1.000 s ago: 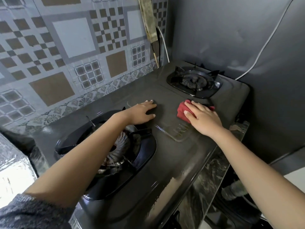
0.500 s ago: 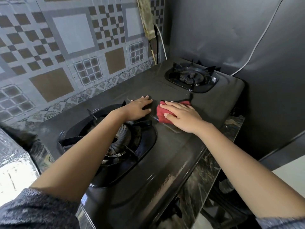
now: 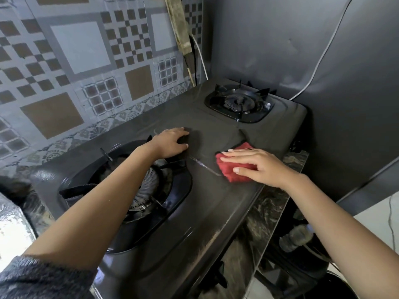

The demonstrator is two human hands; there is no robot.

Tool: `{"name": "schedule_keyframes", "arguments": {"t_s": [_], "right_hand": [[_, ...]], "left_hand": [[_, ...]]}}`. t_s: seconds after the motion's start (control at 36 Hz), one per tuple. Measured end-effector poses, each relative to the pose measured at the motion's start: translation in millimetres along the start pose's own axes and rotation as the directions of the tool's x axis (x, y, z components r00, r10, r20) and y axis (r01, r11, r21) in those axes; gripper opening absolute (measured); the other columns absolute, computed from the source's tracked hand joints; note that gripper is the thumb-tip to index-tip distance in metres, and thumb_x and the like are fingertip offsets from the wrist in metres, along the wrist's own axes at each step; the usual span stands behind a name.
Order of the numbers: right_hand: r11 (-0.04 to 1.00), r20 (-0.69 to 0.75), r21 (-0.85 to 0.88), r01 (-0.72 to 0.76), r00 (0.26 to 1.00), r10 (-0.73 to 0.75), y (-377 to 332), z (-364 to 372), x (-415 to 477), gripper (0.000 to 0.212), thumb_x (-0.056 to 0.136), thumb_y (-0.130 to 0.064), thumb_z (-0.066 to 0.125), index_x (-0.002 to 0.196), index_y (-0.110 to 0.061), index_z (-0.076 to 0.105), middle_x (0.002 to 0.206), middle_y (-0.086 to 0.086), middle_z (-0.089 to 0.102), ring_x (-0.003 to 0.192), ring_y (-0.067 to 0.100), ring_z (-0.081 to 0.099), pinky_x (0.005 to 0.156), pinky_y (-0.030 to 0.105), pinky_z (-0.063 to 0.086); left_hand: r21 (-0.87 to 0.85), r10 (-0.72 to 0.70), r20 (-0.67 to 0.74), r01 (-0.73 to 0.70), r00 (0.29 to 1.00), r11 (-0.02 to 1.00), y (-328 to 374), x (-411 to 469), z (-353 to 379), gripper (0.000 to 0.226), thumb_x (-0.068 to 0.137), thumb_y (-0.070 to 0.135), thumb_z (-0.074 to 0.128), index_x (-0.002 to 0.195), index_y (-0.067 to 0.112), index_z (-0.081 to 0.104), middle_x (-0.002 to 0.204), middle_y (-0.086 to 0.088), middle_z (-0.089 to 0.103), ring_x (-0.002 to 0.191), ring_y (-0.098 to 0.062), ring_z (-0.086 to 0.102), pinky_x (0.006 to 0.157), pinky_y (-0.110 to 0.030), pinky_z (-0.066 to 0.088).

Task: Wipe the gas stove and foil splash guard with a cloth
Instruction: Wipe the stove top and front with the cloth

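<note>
A black two-burner gas stove [image 3: 211, 134] fills the middle of the view. My right hand [image 3: 257, 167] presses flat on a folded red cloth [image 3: 231, 169] near the stove's front edge, between the two burners. My left hand [image 3: 172, 143] rests palm down on the stove top, fingers spread, just beyond the near burner [image 3: 142, 190]. The far burner [image 3: 239, 102] sits at the back right. The patterned foil splash guard [image 3: 82, 67] stands behind the stove, and a crinkled silver foil panel [image 3: 10, 229] shows at the lower left.
A grey wall [image 3: 323, 61] closes the right side, with a white cable [image 3: 319, 63] running down it. A wooden strip [image 3: 181, 33] leans in the corner. A marbled counter [image 3: 272, 201] carries the stove; dark fittings [image 3: 295, 238] lie below its front edge.
My right hand slid the red cloth left across the middle of the stove, then back right and toward the front edge. My left hand stayed planted.
</note>
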State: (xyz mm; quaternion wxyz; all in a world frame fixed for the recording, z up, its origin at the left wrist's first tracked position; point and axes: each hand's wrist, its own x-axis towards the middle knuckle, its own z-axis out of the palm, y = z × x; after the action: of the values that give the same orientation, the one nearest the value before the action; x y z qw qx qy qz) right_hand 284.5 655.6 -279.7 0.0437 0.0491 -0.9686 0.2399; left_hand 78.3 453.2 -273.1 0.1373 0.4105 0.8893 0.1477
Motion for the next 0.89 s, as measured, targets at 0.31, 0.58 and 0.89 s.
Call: {"name": "schedule_keyframes", "arguments": {"t_s": [0.31,0.58,0.89], "right_hand": [[0.968,0.027,-0.122,-0.22,0.974,0.225,26,-20,58,0.041,0.096,-0.045,0.036,0.137,-0.05,0.032,0.15,-0.021,0.027,0.14,0.005,0.025,0.114,0.035,0.025],[0.822,-0.193,-0.181,-0.54,0.839,0.509,41,-12,47,0.049,0.097,-0.049,0.024,0.144,-0.036,0.025,0.154,-0.008,0.025,0.141,0.016,0.025,0.113,0.038,0.019],[0.782,-0.207,-0.194,-0.592,0.804,0.557,16,1,44,0.049,0.097,-0.046,0.025,0.145,-0.035,0.023,0.156,-0.005,0.021,0.142,0.017,0.02,0.114,0.043,0.014]], "left_hand": [[0.013,-0.027,0.017,0.026,0.999,1.0,23,19,8,0.057,0.091,0.036,0.05,0.143,0.022,0.032,0.155,0.0,0.022,0.142,-0.025,0.02,0.114,-0.051,0.02],[0.007,-0.03,0.036,0.029,0.999,1.0,25,10,5,0.056,0.093,0.038,0.048,0.144,0.024,0.03,0.156,0.001,0.019,0.142,-0.025,0.02,0.115,-0.05,0.019],[-0.01,-0.036,0.057,0.037,0.998,0.999,21,-8,-1,0.055,0.093,0.036,0.049,0.143,0.022,0.031,0.156,-0.002,0.019,0.143,-0.023,0.018,0.117,-0.044,0.016]]}}
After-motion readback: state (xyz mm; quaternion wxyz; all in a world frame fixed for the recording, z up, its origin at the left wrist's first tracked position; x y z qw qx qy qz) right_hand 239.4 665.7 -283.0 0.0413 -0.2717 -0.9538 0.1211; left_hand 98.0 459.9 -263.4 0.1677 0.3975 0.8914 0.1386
